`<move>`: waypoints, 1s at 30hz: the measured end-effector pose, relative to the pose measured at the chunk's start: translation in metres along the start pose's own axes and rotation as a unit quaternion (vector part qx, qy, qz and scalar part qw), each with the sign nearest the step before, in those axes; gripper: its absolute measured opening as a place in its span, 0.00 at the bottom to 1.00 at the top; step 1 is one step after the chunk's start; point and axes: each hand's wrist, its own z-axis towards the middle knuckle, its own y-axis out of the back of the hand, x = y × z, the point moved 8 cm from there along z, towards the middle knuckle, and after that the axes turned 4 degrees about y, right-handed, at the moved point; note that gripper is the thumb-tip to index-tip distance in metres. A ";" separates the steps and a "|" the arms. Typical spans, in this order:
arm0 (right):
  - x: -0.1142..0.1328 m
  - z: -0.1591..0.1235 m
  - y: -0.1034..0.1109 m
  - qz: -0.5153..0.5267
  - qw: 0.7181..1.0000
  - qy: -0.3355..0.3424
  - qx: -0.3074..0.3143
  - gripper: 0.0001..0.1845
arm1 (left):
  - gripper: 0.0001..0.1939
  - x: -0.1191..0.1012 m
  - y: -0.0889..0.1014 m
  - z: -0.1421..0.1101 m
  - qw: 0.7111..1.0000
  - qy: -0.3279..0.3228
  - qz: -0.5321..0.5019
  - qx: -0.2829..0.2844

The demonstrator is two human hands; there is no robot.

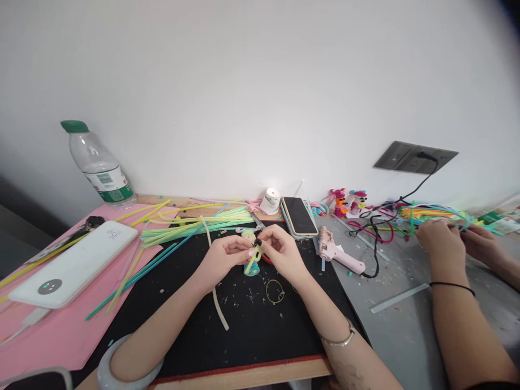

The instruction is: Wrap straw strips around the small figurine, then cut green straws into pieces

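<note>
Over the black mat [244, 330] my left hand [226, 254] and my right hand [279, 250] meet, fingers pinched together on a small pipe-cleaner figure [252, 261] in yellow, teal and pink with a black bit at its top. Both hands grip it from either side. A cream pipe cleaner [219, 309] lies under my left hand, and a thin yellow wire ring [275, 291] lies just below my right wrist. Small clippings litter the mat.
A bundle of green, yellow and blue pipe cleaners [195, 225] lies behind the hands. A white power bank [73, 262], water bottle [99, 168], phone [299, 216], pink glue gun [339, 253] and small figures [349, 201] are about. Another person's hands [459, 241] handle pipe cleaners at right.
</note>
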 end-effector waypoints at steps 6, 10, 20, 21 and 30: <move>0.000 -0.004 0.015 -0.028 0.996 -0.015 -0.087 0.10 | 0.13 -0.010 0.020 -0.001 0.989 -0.073 -0.072 -0.108; 0.005 -0.007 -0.014 -0.117 0.992 0.032 0.038 0.05 | 0.14 -0.008 0.019 -0.002 0.987 -0.069 -0.105 -0.104; -0.004 -0.006 -0.012 -0.080 0.996 0.028 0.035 0.09 | 0.23 -0.017 0.007 -0.003 0.995 -0.073 0.030 -0.058; -0.003 -0.005 -0.012 -0.082 0.996 0.028 0.039 0.10 | 0.23 -0.017 0.006 -0.003 0.995 -0.073 0.038 -0.053; 0.015 -0.003 -0.018 -0.103 0.982 0.086 0.132 0.18 | 0.29 -0.009 -0.002 -0.005 0.999 -0.014 -0.009 0.038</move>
